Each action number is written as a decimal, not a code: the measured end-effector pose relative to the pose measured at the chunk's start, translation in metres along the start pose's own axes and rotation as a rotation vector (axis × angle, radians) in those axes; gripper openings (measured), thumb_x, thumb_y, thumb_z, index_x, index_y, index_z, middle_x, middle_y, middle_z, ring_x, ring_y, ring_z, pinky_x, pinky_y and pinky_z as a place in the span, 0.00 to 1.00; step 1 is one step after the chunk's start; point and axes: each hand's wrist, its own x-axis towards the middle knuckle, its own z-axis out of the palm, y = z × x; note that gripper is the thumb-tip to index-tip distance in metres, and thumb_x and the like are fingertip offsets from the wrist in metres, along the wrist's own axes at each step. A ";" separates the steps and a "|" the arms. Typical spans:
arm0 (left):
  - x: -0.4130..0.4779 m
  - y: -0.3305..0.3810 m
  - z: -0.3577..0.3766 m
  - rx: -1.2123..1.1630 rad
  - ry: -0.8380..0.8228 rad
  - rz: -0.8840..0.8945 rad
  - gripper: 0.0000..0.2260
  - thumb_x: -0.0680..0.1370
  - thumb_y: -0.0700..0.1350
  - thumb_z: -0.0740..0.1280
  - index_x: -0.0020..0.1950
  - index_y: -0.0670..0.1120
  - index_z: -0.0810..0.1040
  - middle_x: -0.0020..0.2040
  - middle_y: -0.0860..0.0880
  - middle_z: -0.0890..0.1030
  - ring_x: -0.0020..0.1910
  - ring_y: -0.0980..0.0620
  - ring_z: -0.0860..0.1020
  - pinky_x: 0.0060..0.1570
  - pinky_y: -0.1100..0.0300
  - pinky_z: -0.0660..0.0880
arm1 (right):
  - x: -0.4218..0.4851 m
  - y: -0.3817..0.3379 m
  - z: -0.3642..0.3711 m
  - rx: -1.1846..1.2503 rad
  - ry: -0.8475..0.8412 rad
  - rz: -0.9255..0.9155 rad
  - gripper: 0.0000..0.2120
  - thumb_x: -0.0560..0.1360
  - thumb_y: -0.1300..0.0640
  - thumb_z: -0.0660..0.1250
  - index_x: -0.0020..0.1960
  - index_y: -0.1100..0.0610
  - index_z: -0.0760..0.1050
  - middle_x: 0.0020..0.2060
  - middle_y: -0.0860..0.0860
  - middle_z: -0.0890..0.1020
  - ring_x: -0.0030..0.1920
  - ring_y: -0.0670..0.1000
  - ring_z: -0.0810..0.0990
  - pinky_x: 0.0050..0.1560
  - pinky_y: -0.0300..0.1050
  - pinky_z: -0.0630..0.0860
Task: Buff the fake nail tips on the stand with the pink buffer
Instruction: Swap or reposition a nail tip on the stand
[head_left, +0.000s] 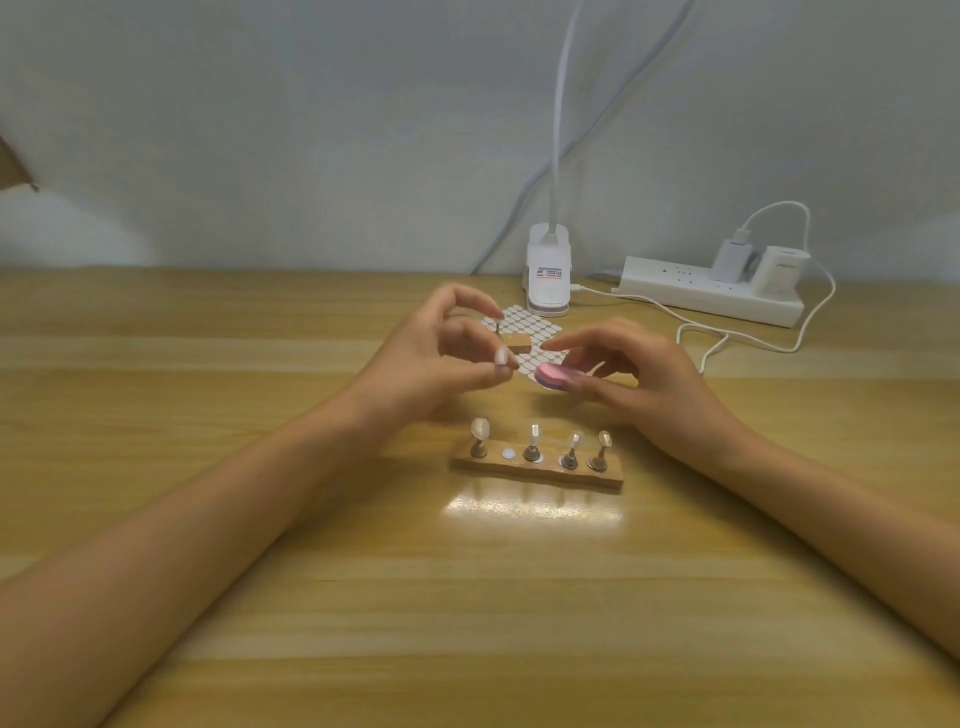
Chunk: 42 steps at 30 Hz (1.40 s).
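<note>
A wooden stand on the table carries four pegs with nail tips, plus one bare slot. Beyond, the left hand pinches a fifth peg. Just beside it, the right hand grips one pink buffer in curled fingers. Farthest: a sticker sheet, a lamp, a power strip.

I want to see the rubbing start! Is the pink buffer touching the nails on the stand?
Apart. The head view shows the right hand holding the pink buffer beyond the stand, with table showing between it and the nail tips.
</note>
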 end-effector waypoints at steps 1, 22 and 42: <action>-0.002 0.006 -0.005 0.005 -0.022 0.025 0.19 0.74 0.36 0.75 0.61 0.46 0.73 0.39 0.53 0.83 0.50 0.54 0.84 0.51 0.63 0.78 | 0.001 0.001 -0.001 0.012 -0.002 0.028 0.15 0.73 0.53 0.73 0.58 0.55 0.82 0.48 0.50 0.82 0.48 0.45 0.81 0.51 0.40 0.78; -0.022 -0.002 0.001 0.209 -0.349 0.108 0.20 0.76 0.35 0.73 0.62 0.51 0.72 0.45 0.50 0.84 0.37 0.60 0.76 0.41 0.67 0.72 | 0.004 0.019 -0.017 0.917 0.098 0.348 0.15 0.75 0.53 0.65 0.59 0.55 0.80 0.53 0.50 0.84 0.42 0.45 0.81 0.44 0.34 0.78; -0.028 0.001 0.006 0.211 -0.265 0.066 0.19 0.73 0.36 0.76 0.59 0.48 0.72 0.44 0.49 0.81 0.41 0.44 0.78 0.46 0.48 0.76 | 0.001 0.014 -0.013 0.610 -0.001 0.275 0.13 0.73 0.56 0.68 0.57 0.52 0.80 0.53 0.46 0.85 0.52 0.44 0.81 0.48 0.39 0.76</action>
